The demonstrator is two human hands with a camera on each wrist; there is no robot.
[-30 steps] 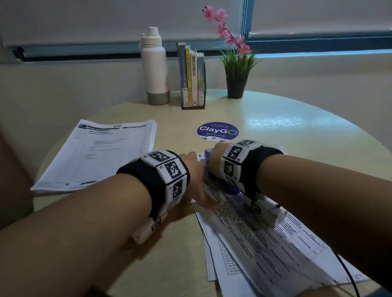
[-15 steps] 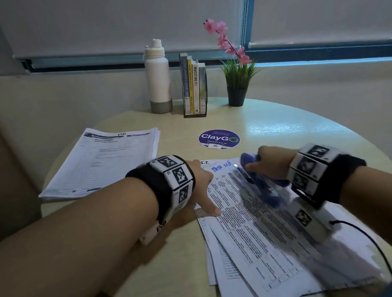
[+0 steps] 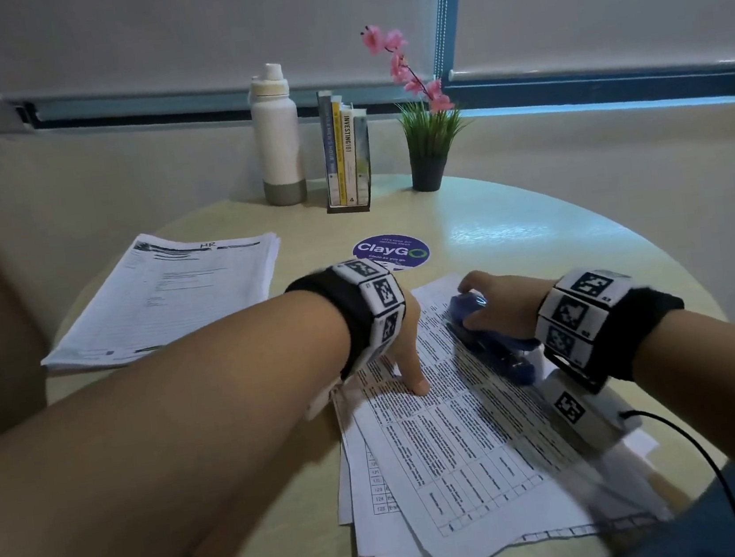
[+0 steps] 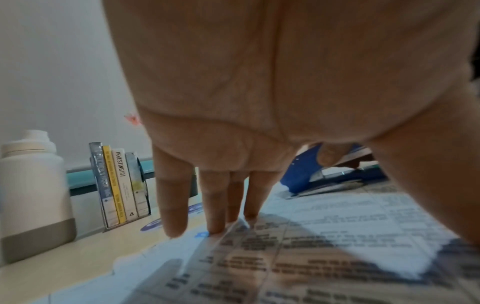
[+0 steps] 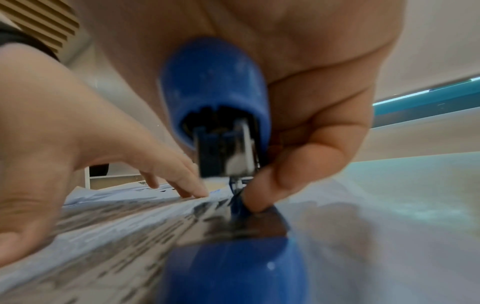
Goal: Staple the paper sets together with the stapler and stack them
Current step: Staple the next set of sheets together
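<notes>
A loose pile of printed paper sets (image 3: 460, 443) lies fanned out on the round table (image 3: 255, 514) in front of me. My left hand (image 3: 404, 348) presses down on the top sheet (image 4: 324, 236) near its upper left corner with straight fingers (image 4: 215, 205). My right hand (image 3: 498, 304) grips a blue stapler (image 3: 493, 341) that lies on the same sheet, to the right of the left hand. In the right wrist view the stapler (image 5: 215, 98) fills the middle, fingers (image 5: 298, 164) curled round it.
A neat stack of papers (image 3: 173, 297) lies at the left of the table. At the back stand a white bottle (image 3: 276, 136), a few upright books (image 3: 345, 151) and a potted pink flower (image 3: 426, 132). A round purple sticker (image 3: 390, 252) sits mid-table.
My right hand has carried the stapler from the sheet's top left corner rightward across the paper. My left hand has stayed pressing on the top sheet.
</notes>
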